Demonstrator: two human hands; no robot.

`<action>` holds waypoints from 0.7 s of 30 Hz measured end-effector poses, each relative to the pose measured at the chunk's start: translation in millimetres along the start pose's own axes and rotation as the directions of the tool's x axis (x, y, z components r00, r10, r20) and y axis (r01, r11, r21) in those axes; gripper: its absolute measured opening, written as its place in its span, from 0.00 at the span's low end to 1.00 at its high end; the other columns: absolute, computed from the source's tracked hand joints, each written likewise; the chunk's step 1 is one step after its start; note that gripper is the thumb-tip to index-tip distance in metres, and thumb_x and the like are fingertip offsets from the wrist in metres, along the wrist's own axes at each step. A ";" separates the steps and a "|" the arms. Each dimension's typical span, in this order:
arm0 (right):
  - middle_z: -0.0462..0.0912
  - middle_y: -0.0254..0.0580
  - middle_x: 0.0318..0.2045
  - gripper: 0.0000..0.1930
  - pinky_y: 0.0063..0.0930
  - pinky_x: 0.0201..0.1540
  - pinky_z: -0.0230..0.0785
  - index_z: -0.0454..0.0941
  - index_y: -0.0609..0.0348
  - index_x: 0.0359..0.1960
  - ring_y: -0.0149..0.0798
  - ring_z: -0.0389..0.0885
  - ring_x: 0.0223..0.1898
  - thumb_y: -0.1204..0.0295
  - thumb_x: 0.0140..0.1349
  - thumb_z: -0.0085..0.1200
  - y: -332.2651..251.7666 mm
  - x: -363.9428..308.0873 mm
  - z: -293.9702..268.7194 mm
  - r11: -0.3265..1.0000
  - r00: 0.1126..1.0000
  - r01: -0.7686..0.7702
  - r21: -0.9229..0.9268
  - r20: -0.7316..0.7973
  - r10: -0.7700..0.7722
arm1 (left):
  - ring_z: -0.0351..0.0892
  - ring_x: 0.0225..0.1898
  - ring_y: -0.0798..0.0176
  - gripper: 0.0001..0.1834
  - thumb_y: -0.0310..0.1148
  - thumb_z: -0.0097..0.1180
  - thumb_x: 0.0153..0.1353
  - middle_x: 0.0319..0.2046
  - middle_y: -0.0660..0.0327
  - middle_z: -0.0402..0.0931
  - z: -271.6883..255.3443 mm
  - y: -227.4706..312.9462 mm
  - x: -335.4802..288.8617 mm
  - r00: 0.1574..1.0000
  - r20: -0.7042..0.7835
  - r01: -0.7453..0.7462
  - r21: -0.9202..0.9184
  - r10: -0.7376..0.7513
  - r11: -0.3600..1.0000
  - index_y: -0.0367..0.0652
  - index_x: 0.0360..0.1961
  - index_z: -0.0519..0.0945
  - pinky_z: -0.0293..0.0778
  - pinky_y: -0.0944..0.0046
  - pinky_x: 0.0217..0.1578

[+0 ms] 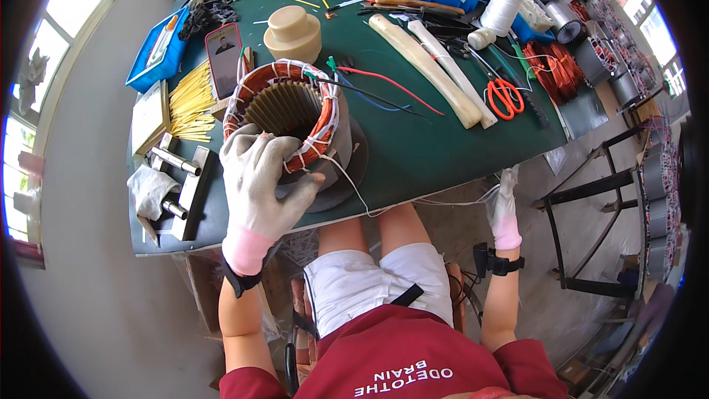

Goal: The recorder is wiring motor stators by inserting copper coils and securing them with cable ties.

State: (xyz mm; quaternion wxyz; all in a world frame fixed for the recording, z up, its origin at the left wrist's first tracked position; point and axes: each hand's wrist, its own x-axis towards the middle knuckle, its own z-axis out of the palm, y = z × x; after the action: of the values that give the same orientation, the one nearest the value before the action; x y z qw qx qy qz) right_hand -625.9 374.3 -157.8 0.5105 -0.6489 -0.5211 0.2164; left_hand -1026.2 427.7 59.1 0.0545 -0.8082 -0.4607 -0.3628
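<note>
A motor stator (341,133) stands on a round dark base (360,155) near the table's front edge. Its ring of copper winding (326,120) is bound with white lacing, and slot strips line the bore. My left hand (262,174), in a white glove with a pink cuff, grips the near-left rim, fingers over the winding and thumb outside. White cord (353,186) runs from the winding past the table edge to my right hand (504,203). That hand, gloved alike, is closed on the cord, right of my legs. Red, blue and black leads (399,87) trail rightward from the stator.
Left are a phone (224,59), yellow strips (193,103), metal blocks (190,192) and a blue tray (159,48). A cream stepped cylinder (293,35) stands behind. Rightward lie wooden sticks (425,70), red-handled scissors (505,97), cord spool (501,9) and copper coils (555,70). A black metal frame (583,196) stands beyond.
</note>
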 end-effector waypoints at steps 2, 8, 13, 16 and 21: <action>0.53 0.54 0.64 0.37 0.42 0.64 0.46 0.42 0.52 0.68 0.53 0.52 0.64 0.58 0.62 0.47 -44.8 4.7 -4.2 0.930 0.997 -0.072 -0.362 -0.058 0.055 | 0.68 0.33 0.54 0.17 0.32 0.64 0.36 0.24 0.63 0.69 7.8 -2.7 -5.2 0.999 -0.029 0.024 0.042 -0.023 0.999 0.44 0.31 0.75 0.60 0.53 0.48; 0.74 0.52 0.46 0.15 0.39 0.52 0.61 0.71 0.60 0.48 0.51 0.71 0.49 0.71 0.61 0.45 -135.0 97.6 -7.4 0.726 0.930 0.359 -0.586 0.157 -0.332 | 0.69 0.35 0.51 0.17 0.28 0.59 0.37 0.26 0.60 0.71 -2.8 -7.7 -7.0 0.999 0.024 0.040 0.018 -0.040 0.999 0.44 0.33 0.75 0.59 0.52 0.49; 0.79 0.51 0.36 0.10 0.38 0.47 0.67 0.76 0.61 0.39 0.51 0.77 0.41 0.75 0.56 0.47 -113.4 244.0 89.7 0.833 0.782 0.505 -0.226 0.528 -0.331 | 0.69 0.35 0.52 0.12 0.32 0.45 0.52 0.29 0.57 0.73 0.1 -22.7 -8.3 0.995 -0.081 -0.065 -0.167 0.052 0.984 0.40 0.37 0.76 0.59 0.53 0.50; 0.79 0.51 0.37 0.11 0.39 0.48 0.68 0.77 0.59 0.38 0.51 0.77 0.42 0.70 0.53 0.53 -88.1 304.9 118.8 0.625 0.729 0.654 -0.426 0.576 -0.370 | 0.70 0.32 0.53 0.17 0.40 0.37 0.60 0.28 0.59 0.74 26.1 -28.0 -9.6 0.959 -0.276 -0.112 -0.174 0.061 0.978 0.44 0.32 0.77 0.60 0.53 0.50; 0.77 0.54 0.43 0.18 0.41 0.50 0.67 0.76 0.58 0.41 0.53 0.74 0.46 0.61 0.52 0.57 -117.5 312.1 157.8 0.308 0.752 0.648 -0.696 0.649 -0.116 | 0.70 0.36 0.53 0.35 0.53 0.20 0.66 0.27 0.61 0.76 23.5 -21.5 -18.1 0.956 -0.270 0.052 -0.215 -0.111 0.975 0.44 0.32 0.81 0.57 0.56 0.52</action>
State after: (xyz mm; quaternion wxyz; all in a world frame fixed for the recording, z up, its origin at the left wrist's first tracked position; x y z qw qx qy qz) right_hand -694.2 715.7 -35.9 -0.0295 -0.5878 -0.8049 -0.0764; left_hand -1036.0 437.1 25.1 0.0203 -0.7300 -0.4414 -0.5214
